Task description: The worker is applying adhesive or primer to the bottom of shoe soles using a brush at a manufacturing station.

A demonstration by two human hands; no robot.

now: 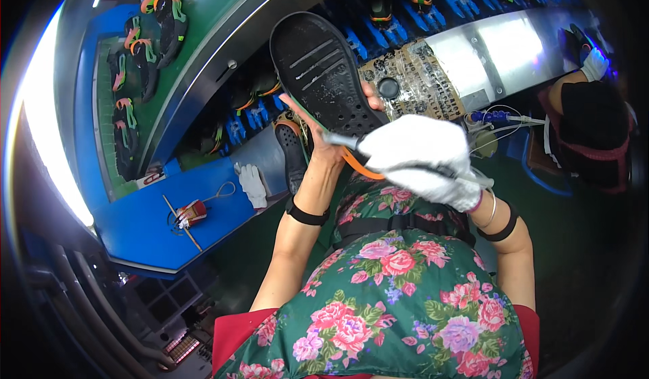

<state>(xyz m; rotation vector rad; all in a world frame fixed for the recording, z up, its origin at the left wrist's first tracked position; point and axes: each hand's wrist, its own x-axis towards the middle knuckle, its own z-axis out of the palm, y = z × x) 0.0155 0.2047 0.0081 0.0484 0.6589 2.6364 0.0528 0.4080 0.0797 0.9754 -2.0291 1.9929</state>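
A black shoe sole (323,75) tilts up in front of me, with pale streaks across its forepart and small holes toward the heel. My left hand (321,132) is bare and wrapped around it from beneath, the thumb along the left edge and fingertips showing at the right. An orange strip (362,166) curves below the heel. My right hand (419,152), in a white glove, is closed on a slim tool with a pale grey end (340,139), which reaches the heel area. The tool's kind is unclear. Another black sole (291,152) lies left of my wrist.
A cardboard-covered ledge (412,75) with a round black cap (388,87) runs behind the sole. Blue racks (460,0) hold shoes beyond. On the blue table (145,233) lie a white glove (251,185) and a red spool-like item (191,213). A co-worker's gloved hand (595,64) is at far right.
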